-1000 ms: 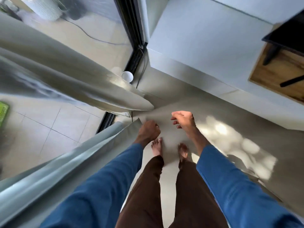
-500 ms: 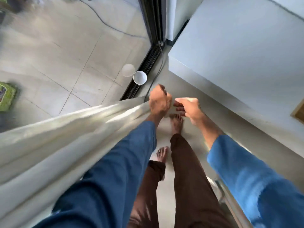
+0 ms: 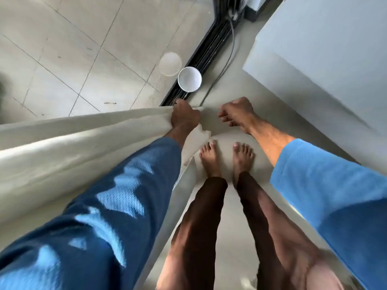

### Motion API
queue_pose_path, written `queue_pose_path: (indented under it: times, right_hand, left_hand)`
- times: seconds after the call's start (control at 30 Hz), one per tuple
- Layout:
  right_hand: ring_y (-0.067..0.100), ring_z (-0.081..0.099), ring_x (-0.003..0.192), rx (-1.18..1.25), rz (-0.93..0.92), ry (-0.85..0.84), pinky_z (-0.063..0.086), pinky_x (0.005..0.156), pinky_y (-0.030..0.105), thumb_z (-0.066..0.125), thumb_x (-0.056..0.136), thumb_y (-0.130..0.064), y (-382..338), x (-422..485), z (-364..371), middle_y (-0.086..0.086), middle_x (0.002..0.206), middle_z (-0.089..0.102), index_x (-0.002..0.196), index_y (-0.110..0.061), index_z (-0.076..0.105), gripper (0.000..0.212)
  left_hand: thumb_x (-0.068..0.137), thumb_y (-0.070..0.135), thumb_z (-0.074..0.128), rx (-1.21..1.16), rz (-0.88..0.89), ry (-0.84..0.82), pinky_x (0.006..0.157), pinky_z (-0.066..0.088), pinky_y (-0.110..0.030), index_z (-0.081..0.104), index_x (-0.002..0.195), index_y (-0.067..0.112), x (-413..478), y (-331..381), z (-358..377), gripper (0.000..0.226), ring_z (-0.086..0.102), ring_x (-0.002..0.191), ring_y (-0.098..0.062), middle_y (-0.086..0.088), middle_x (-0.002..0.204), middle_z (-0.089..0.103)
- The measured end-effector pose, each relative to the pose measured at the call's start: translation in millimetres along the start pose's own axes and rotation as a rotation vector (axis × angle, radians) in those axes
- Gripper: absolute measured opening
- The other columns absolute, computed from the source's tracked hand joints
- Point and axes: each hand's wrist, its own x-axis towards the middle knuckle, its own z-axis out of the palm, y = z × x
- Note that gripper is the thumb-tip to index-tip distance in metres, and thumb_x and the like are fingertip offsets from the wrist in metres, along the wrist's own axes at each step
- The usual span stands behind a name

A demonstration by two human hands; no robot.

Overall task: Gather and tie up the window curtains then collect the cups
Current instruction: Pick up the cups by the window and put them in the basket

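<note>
- The curtain (image 3: 83, 143) is pale cream cloth with a soft matte weave. It is bunched into long folds that run from the left edge of the view to the middle.
- The left hand (image 3: 185, 116) grips the gathered end of the curtain in a closed fist, and a loose corner of cloth hangs below the wrist.
- The right hand (image 3: 236, 111) is just beside it and clear of the cloth. Its fingers are curled inward with nothing visible in them.
- A round white cup (image 3: 189, 79) stands upright on the floor (image 3: 230, 88) at the edge of the black ribbed door track (image 3: 211, 47), just beyond the left hand. Its smooth inside looks empty.
- A faint round reflection (image 3: 170, 63) of the cup shows on the glass beside it.
- A thin grey cable (image 3: 227, 59) curves along the track.
- Both arms wear textured blue sleeves (image 3: 335, 195), and bare feet (image 3: 209, 160) stand on the smooth beige floor.
</note>
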Motion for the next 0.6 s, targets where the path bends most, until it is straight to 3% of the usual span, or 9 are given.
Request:
queue_pose_path:
  times: [0.13, 0.23, 0.37, 0.53, 0.6]
  right_hand:
    - [0.013, 0.06, 0.052, -0.053, -0.001, 0.003, 0.044, 0.043, 0.018, 0.057, 0.086, -0.01, -2, 59, 33, 0.01, 0.079, 0.075, 0.09, -0.002, 0.072, 0.017]
    - [0.015, 0.062, 0.055, -0.068, -0.001, 0.023, 0.048, 0.046, 0.021, 0.055, 0.088, -0.01, -6, 104, 59, 0.011, 0.082, 0.076, 0.087, -0.003, 0.069, 0.015]
    - [0.014, 0.064, 0.053, -0.071, 0.0, 0.035, 0.051, 0.046, 0.022, 0.058, 0.086, -0.018, -5, 154, 89, 0.009, 0.077, 0.076, 0.101, -0.002, 0.07, 0.025]
    - [0.018, 0.067, 0.058, -0.083, -0.015, 0.014, 0.055, 0.051, 0.027, 0.056, 0.094, -0.036, -4, 202, 125, 0.012, 0.081, 0.076, 0.101, -0.007, 0.065, 0.031]
    - [0.02, 0.067, 0.059, -0.076, -0.004, 0.008, 0.053, 0.051, 0.028, 0.052, 0.097, -0.038, -5, 220, 136, 0.014, 0.083, 0.076, 0.105, -0.006, 0.062, 0.034]
  left_hand:
    - [0.089, 0.024, 0.063, 0.016, 0.033, -0.048, 0.098, 0.046, -0.04, 0.044, 0.128, 0.001, 53, -9, 22, 0.049, 0.053, 0.125, -0.035, -0.016, 0.136, 0.052]
    - [0.09, 0.018, 0.058, 0.051, 0.053, -0.044, 0.101, 0.046, -0.041, 0.045, 0.128, 0.0, 91, -16, 36, 0.044, 0.049, 0.127, -0.032, -0.015, 0.135, 0.051]
    - [0.087, 0.014, 0.054, 0.033, 0.038, -0.009, 0.095, 0.049, -0.043, 0.05, 0.122, -0.002, 133, -23, 52, 0.039, 0.053, 0.121, -0.034, -0.017, 0.128, 0.057]
    - [0.079, 0.014, 0.054, 0.002, 0.017, 0.013, 0.081, 0.048, -0.04, 0.059, 0.111, -0.002, 183, -39, 69, 0.037, 0.06, 0.109, -0.036, -0.018, 0.116, 0.064]
    - [0.081, 0.014, 0.054, 0.006, 0.023, 0.018, 0.086, 0.046, -0.037, 0.059, 0.113, 0.003, 196, -45, 72, 0.034, 0.058, 0.113, -0.033, -0.014, 0.121, 0.061]
